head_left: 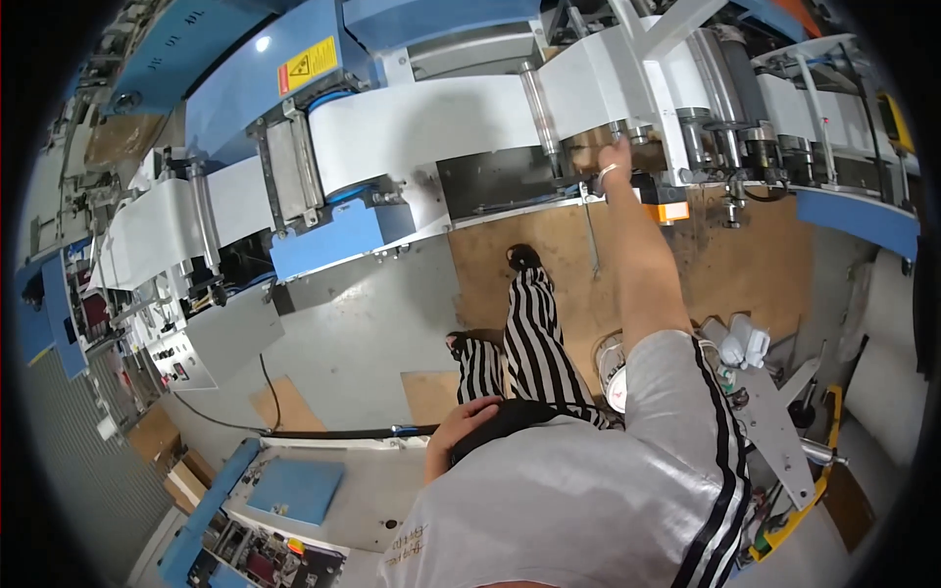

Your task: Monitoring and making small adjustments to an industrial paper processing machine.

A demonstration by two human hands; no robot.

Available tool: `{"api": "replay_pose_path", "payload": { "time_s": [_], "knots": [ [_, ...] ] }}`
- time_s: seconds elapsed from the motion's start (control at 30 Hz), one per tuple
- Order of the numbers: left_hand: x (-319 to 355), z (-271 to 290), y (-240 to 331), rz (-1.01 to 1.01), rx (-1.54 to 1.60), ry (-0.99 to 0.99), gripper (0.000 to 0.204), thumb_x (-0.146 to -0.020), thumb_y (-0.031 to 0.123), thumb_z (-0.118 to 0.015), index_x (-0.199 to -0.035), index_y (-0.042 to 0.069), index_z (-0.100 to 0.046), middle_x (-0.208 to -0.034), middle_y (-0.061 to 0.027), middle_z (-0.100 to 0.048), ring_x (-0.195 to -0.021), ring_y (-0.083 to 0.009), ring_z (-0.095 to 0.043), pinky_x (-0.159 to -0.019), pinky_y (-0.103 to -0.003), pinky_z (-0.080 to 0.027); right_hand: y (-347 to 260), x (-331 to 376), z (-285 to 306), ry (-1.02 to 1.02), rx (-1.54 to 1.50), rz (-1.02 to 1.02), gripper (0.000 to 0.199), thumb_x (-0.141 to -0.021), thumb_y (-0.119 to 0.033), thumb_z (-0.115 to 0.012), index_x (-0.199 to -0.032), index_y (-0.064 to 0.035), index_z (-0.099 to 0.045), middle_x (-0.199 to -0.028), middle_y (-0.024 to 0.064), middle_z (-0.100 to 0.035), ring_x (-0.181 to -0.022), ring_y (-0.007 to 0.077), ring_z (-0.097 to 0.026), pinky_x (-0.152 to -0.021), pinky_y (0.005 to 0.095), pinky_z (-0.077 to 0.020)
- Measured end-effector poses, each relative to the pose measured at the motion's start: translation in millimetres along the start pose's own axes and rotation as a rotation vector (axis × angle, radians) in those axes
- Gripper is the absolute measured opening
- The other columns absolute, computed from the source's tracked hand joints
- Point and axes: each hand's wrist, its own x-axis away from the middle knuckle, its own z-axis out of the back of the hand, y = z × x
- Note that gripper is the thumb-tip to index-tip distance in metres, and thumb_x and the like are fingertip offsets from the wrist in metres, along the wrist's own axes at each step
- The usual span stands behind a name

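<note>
My right arm stretches forward to a long machine, where my right hand (615, 160) is among metal parts below a white paper web (431, 122). The hand is at a short metal roller end (618, 130), beside a brown part (586, 157). Its fingers are mostly hidden, so their grip does not show. A pale band circles that wrist. My left hand (472, 419) lies at my waist, fingers extended flat against black cloth (510, 423); it holds nothing.
An orange-and-white box (669, 212) sits below my right wrist on the machine's edge. Chrome rollers (720, 88) and a white upright bar (667, 127) stand to the right. Behind me is a workbench with a blue panel (296, 490). Bottles (745, 341) and a yellow frame (818, 490) lie at right.
</note>
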Motion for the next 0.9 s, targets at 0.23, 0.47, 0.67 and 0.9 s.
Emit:
{"api": "replay_pose_path", "payload": {
  "time_s": [0.23, 0.47, 0.67, 0.9],
  "knots": [
    [-18.0, -13.2, 15.9, 0.068, 0.065, 0.028, 0.037, -0.079, 0.027, -0.051, -0.108, 0.005, -0.049, -0.102, -0.0049, -0.053, -0.094, -0.0112, -0.047, -0.081, -0.022, -0.035, -13.8, -66.1, 3.0, -0.139, 0.436, -0.275, 0.048, -0.069, -0.022, -0.047, -0.113, -0.0044, -0.04, -0.116, 0.0161, -0.041, -0.108, 0.0318, -0.039, -0.089, 0.0407, -0.0303],
    [-25.9, -7.1, 36.4, 0.112, 0.094, 0.023, 0.038, -0.078, 0.027, -0.053, -0.108, 0.004, -0.049, -0.099, -0.0039, -0.054, -0.09, -0.0098, -0.047, -0.079, -0.021, -0.036, 3.1, -92.2, 3.3, -0.279, 0.256, -0.39, 0.049, -0.073, -0.028, -0.042, -0.111, 0.0024, -0.04, -0.109, 0.0234, -0.045, -0.102, 0.035, -0.044, -0.083, 0.0353, -0.035],
    [-18.5, -4.7, 15.2, 0.103, 0.019, 0.058, 0.04, -0.078, 0.031, -0.051, -0.109, 0.006, -0.049, -0.102, -0.0054, -0.053, -0.094, -0.0119, -0.047, -0.082, -0.022, -0.034, 9.4, -70.8, -1.4, -0.113, 0.461, -0.175, 0.048, -0.068, -0.027, -0.045, -0.104, 0.0049, -0.043, -0.105, 0.0247, -0.046, -0.101, 0.0348, -0.044, -0.086, 0.0354, -0.0352],
    [-4.3, 8.8, 24.9, -0.045, -0.094, 0.061, 0.036, -0.079, 0.028, -0.051, -0.106, 0.006, -0.05, -0.101, -0.0041, -0.054, -0.095, -0.0121, -0.046, -0.083, -0.023, -0.034, 34.0, 22.5, -5.9, -0.218, 0.391, 0.556, 0.035, -0.065, -0.015, -0.045, -0.094, 0.0032, -0.052, -0.1, 0.0194, -0.05, -0.098, 0.0328, -0.044, -0.086, 0.0398, -0.0331]
  ]
}}
